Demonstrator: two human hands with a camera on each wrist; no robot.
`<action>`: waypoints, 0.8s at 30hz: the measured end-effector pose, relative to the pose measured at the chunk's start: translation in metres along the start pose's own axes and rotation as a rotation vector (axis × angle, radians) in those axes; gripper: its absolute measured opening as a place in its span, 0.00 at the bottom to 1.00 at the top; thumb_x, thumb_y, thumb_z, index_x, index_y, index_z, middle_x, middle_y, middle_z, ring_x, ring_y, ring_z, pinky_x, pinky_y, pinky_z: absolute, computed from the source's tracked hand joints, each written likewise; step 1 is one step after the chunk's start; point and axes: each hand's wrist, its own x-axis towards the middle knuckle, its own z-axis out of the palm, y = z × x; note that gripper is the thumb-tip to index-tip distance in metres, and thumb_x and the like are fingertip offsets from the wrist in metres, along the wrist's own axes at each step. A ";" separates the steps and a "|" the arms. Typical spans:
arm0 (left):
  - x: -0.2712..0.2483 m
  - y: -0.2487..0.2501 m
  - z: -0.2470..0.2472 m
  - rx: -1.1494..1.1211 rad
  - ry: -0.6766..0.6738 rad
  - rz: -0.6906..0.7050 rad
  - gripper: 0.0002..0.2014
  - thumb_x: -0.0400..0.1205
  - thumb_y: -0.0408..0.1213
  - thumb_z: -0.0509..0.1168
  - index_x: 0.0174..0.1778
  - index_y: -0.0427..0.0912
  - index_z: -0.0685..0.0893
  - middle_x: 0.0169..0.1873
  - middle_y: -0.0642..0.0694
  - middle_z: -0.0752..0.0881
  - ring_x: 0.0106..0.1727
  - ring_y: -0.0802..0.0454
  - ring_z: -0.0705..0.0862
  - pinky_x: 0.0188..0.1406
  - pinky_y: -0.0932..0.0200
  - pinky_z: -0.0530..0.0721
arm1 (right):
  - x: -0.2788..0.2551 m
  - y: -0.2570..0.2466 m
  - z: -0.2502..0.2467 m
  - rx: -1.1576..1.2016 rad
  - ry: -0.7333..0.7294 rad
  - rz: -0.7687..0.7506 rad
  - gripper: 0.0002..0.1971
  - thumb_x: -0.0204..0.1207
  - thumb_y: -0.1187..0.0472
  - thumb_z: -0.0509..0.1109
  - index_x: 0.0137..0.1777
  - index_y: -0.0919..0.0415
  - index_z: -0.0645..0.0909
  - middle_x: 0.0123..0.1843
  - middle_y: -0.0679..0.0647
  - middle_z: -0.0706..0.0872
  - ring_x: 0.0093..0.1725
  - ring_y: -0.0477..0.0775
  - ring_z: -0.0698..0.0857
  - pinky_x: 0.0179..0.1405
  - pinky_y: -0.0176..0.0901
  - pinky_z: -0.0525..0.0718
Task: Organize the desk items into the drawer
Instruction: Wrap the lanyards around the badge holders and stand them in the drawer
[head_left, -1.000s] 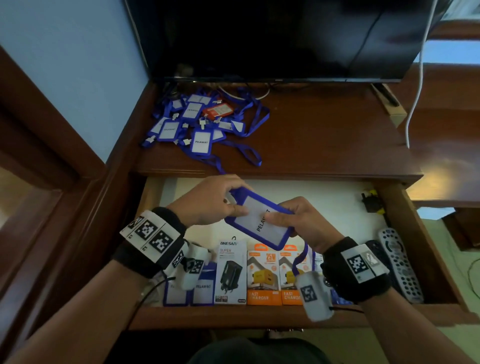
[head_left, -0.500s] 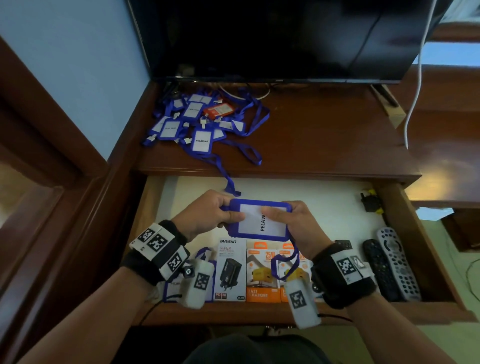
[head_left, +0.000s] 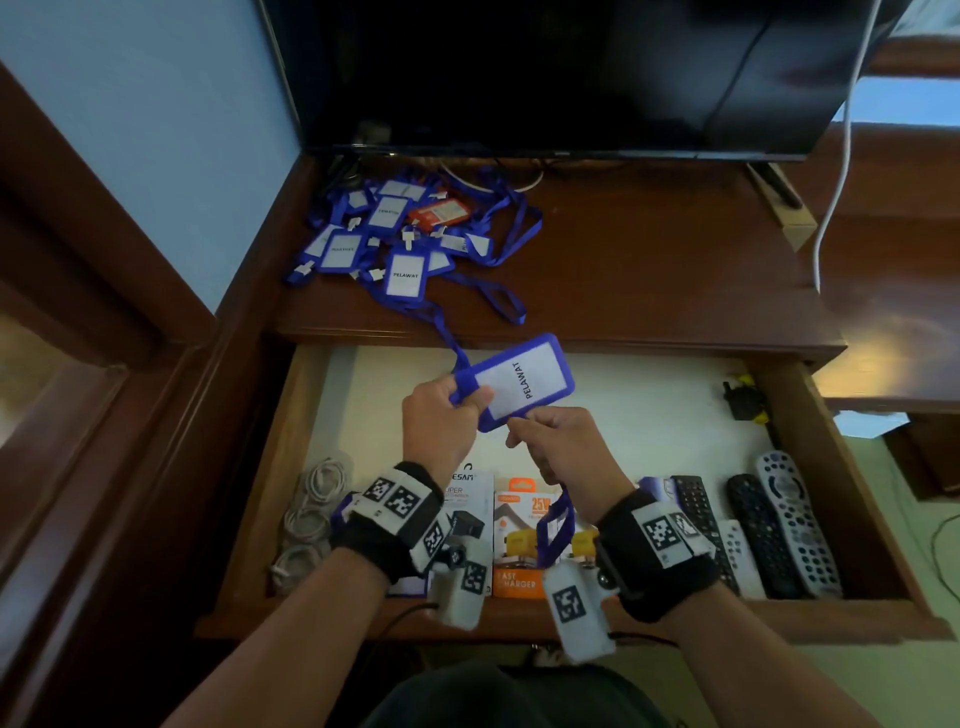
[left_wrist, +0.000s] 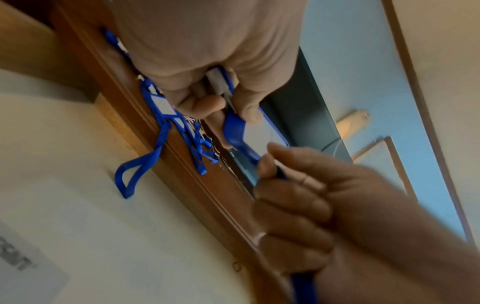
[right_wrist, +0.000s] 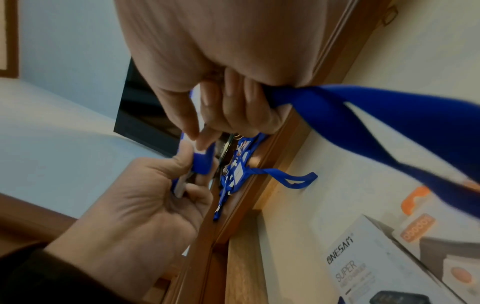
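Bare forearms, black wristbands (head_left: 387, 525) with white square-coded marker tags, small white tagged camera pods (head_left: 574, 605), thin black cables.

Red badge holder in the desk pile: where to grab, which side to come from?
Pinch the red badge holder by its long edges, coming from above. It lies flat on the blue badge pile, face up, so probably no side access; lanyards cross nearby and may drag along.

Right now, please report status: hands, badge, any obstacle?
Left hand grips badge above open drawer. Right hand holds its blue strap. Nothing blocks the way.
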 end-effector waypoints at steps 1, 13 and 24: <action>0.001 -0.003 0.000 0.083 0.000 0.040 0.08 0.80 0.41 0.70 0.50 0.41 0.88 0.41 0.46 0.88 0.43 0.49 0.84 0.43 0.59 0.81 | 0.000 -0.002 -0.001 -0.026 -0.019 -0.008 0.13 0.79 0.63 0.67 0.32 0.65 0.82 0.21 0.53 0.64 0.21 0.48 0.59 0.20 0.38 0.59; 0.004 -0.015 -0.018 0.672 -0.654 0.257 0.09 0.81 0.45 0.66 0.38 0.45 0.78 0.37 0.48 0.82 0.41 0.49 0.79 0.39 0.56 0.74 | 0.012 0.000 -0.034 -0.433 -0.245 -0.143 0.13 0.75 0.62 0.74 0.31 0.70 0.85 0.29 0.60 0.84 0.29 0.48 0.76 0.32 0.35 0.75; 0.000 -0.018 -0.031 0.207 -0.901 0.022 0.06 0.80 0.33 0.69 0.39 0.47 0.84 0.43 0.43 0.89 0.46 0.46 0.88 0.51 0.52 0.85 | 0.018 0.032 -0.045 -0.114 -0.275 0.034 0.10 0.69 0.55 0.76 0.31 0.60 0.84 0.30 0.64 0.82 0.28 0.57 0.78 0.27 0.41 0.75</action>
